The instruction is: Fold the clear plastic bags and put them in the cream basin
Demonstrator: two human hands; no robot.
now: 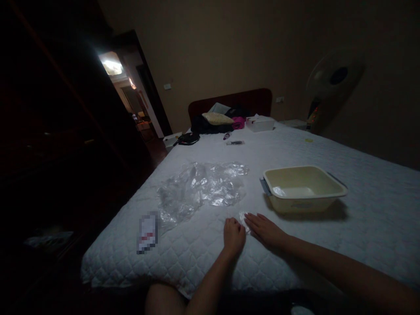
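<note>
My left hand (234, 236) rests on the white quilted bed with its fingers curled. They close at the edge of a small piece of clear plastic (243, 218), partly hidden by both hands. Facing it, my right hand (267, 229) lies flat with fingers stretched out, their tips on the same piece. Beyond the hands, to the left, a large crumpled sheet of clear plastic (213, 183) is spread over the bed. A cream plastic basin (305, 199) with grey handles stands just past my right hand; a small shiny clear piece (278, 191) shows inside it.
A blurred-out flat object (147, 234) lies at the bed's left front. Farther back are a thin packaged item (235, 143), a small purple item (227, 136), a black bag (188, 138), a pillow (217, 118) and a white box (260, 124). A fan (337, 75) stands at right.
</note>
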